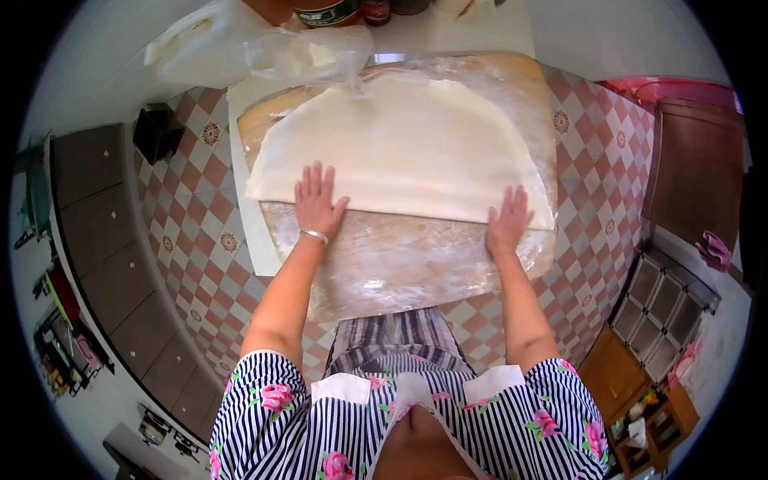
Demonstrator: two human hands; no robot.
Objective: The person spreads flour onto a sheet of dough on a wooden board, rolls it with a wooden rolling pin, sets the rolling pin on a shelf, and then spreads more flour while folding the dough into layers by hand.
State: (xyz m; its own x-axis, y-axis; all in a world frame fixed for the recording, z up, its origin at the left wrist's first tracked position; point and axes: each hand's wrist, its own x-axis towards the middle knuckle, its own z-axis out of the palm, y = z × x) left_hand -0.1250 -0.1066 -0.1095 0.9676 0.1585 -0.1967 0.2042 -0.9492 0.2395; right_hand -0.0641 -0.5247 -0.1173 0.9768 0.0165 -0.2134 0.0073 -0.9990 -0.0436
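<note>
A large sheet of dough (408,148) lies folded over on a floured wooden board (400,256), its straight folded edge toward me and its rounded edge at the back. My left hand (318,200) rests flat on the left part of the folded edge, fingers spread and pointing away from me. A silver bracelet (315,236) circles that wrist. Near the right end of the same edge, my right hand (509,220) lies with fingers spread on the dough. Neither hand grips anything.
Plastic bags (308,54) touch the board's back left edge, beside jars (328,12) on the table behind. A dark bin (158,132) stands on the tiled floor at left. Brown cabinets (112,232) line the left wall; a metal rack (664,308) is at right.
</note>
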